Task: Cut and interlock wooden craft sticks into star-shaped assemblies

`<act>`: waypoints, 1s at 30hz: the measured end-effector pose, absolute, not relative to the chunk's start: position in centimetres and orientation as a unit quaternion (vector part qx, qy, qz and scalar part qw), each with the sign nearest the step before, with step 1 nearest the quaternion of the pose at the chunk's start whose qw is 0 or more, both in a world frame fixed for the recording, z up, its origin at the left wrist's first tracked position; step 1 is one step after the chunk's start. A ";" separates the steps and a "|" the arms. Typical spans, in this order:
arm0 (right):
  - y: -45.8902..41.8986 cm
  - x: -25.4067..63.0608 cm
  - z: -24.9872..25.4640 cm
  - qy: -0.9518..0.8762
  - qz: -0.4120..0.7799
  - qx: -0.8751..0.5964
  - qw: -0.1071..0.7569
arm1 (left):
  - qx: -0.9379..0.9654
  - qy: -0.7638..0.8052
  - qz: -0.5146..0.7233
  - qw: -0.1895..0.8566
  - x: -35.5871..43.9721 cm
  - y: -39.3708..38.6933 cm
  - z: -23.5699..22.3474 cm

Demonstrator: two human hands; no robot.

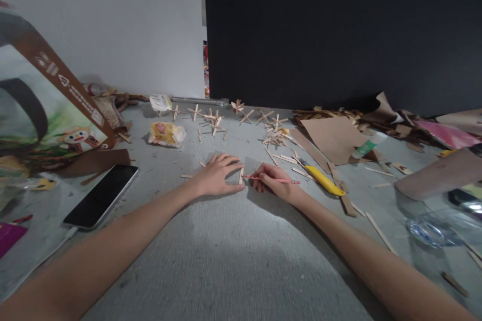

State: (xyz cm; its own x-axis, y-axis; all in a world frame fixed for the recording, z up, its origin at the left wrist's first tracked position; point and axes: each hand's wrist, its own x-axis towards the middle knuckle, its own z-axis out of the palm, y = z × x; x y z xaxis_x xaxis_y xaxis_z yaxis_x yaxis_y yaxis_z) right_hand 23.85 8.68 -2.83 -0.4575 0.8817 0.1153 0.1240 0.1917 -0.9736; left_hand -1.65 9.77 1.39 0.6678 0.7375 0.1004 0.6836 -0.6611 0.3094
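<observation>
My right hand (271, 184) grips a pink pencil (284, 180), its tip pointing left toward a short wooden stick (241, 176) lying on the grey table. My left hand (218, 175) rests palm down beside that stick, fingers stretched out and pressing its left side. Both forearms reach in from the bottom corners. A yellow utility knife (324, 181) lies just right of my right hand.
Several small crosses of wooden sticks (211, 119) lie at the back, loose sticks (280, 156) nearer. Brown cardboard pieces (331, 139) spread at the right. A black phone (101, 195) and a printed box (45, 105) sit left. A clear plastic item (433, 228) lies at the right edge.
</observation>
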 end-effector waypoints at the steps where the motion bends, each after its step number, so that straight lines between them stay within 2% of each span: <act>1: 8.7 23.8 -2.8 -0.679 0.517 -0.369 0.367 | 0.905 0.392 0.108 0.124 -1.7 9.8 1.4; 30: 8.5 23.9 -2.7 -0.684 0.513 -0.368 0.366 | 0.905 0.390 0.113 0.122 -1.6 9.7 1.5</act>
State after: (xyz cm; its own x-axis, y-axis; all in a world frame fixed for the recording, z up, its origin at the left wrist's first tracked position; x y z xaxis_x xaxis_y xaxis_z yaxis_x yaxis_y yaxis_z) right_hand 23.92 8.53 -2.71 -0.4611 0.8787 0.1235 0.1278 0.2034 -0.9707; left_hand -1.56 9.67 1.50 0.6697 0.7345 0.1100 0.6791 -0.6656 0.3097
